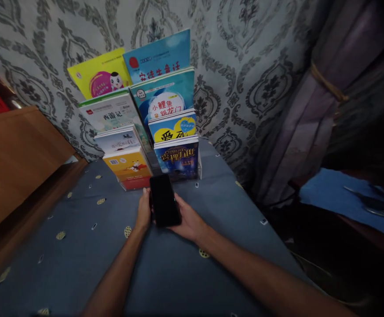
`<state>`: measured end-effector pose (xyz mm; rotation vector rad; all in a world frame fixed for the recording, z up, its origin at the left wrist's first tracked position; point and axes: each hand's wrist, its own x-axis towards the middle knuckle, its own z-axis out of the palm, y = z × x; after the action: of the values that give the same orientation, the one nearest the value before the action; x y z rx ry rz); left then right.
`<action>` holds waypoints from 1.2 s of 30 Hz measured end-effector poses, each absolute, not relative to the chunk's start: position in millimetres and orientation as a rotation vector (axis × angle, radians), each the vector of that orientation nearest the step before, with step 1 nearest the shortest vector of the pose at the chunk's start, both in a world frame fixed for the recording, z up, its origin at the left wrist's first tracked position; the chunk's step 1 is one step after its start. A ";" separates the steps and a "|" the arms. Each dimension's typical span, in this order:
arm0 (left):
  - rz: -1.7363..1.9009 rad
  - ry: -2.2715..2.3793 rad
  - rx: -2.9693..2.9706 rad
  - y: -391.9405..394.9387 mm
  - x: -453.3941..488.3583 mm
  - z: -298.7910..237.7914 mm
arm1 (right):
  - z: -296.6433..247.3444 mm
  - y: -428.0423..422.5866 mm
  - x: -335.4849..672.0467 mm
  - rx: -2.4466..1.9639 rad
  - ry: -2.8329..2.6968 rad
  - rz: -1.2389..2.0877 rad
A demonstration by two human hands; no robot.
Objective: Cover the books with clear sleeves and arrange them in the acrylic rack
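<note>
A black smartphone [165, 201] with a dark screen is held upright between my two hands, in the middle of the view. My left hand [143, 210] grips its left edge, thumb pointing up along the side. Around the lower right edge and corner closes my right hand [188, 221]; its fingers behind the phone are hidden. Just beyond the phone stand children's books in two stepped columns, with an orange book [129, 169] at the front left and a dark blue book [179, 159] at the front right.
The books rest on a bed-like surface with a blue-grey patterned cloth [79, 264], against a patterned wall [244, 57]. A wooden panel [23, 163] borders the left side. A tied curtain [287, 114] hangs at the right, near a blue-topped surface [330, 193].
</note>
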<state>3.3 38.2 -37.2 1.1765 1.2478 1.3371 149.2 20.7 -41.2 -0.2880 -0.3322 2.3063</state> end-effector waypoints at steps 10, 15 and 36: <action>1.286 1.183 0.964 36.9 7.7 -41.2 | -42.0 23.3 149.5 -0.278 -0.392 2.335; 1.249 1.150 0.864 35.8 11.0 -38.7 | -38.9 23.9 148.7 -0.326 -0.402 2.303; 1.449 1.168 0.965 33.4 -6.9 -38.5 | -40.7 14.4 152.3 -0.320 -0.506 2.296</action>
<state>-6.9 33.4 -38.5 0.9646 1.1677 1.4489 152.3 14.4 -40.7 -0.3201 -0.5058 2.2956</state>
